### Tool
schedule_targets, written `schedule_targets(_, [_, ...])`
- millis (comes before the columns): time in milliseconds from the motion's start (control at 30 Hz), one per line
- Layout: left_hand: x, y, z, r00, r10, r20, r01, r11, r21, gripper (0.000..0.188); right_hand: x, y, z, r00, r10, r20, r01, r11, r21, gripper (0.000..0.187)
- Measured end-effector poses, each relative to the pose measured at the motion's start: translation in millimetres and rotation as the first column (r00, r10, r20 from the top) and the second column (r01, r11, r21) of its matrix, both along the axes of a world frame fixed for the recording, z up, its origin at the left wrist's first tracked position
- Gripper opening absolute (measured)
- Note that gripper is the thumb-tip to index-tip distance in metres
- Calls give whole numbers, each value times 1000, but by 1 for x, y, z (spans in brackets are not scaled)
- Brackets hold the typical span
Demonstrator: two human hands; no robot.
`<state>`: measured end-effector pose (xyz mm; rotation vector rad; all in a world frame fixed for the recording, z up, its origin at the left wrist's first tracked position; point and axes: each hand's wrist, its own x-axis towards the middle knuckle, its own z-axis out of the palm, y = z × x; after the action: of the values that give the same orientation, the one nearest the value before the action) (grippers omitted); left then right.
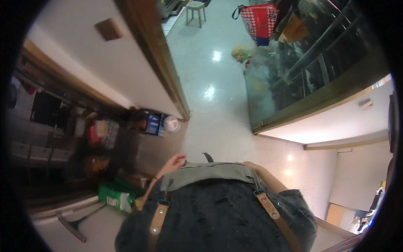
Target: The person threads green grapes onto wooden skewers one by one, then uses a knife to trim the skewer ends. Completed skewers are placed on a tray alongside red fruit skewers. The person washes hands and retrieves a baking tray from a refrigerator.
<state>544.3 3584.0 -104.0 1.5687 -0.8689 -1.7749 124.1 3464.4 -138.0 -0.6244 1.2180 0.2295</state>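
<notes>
**Backpack between both hands, long axis running away from the body**

Looking straight down onto a dark grey backpack, upright and close in front of the chest. Filling the lower middle of the view, well above the pale tiled floor. Topped by a grey-green flap, with two tan leather straps down the near face.

Left hand: at the far left corner of the flap, touching it, fingers curled in. By the look of it clenched on the flap's edge rather than released, though blurred at the fingertips.

Right hand: at the far right corner of the same flap, forearm slanting in along the backpack's right side. Fingers tucked out of sight behind the flap edge, so cannot tell whether closed or loose.

On the key relation: flap edge lying crosswise, left to right, between the two hands; bag's long axis running from that edge back toward the body. Equally near to both hands, one at each end of the top edge. Only the left showing plain contact.

Round about: to the left, lower down, a green-and-white package and a long-handled squeegee. To the upper right, a glass display case, well apart from the backpack.
</notes>
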Motion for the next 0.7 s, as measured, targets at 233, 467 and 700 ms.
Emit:
schedule_targets(233, [-10, -366, 109, 974, -217, -60, 144, 806, -574, 36, 24, -150, -50, 738, -646, 197, 671, 670, -318, 37])
schedule_targets(467, [-80, -696, 288, 841, -475, -257, -108, 318, -942, 45, 2, -222, -126, 917, -367, -157, 151, 683, -715, 36])
schedule_targets(700, [15, -801, 416, 945, 229, 232, 312, -431, -847, 34, -18, -490, -74, 933, -268, -238, -25, 614, -789, 36])
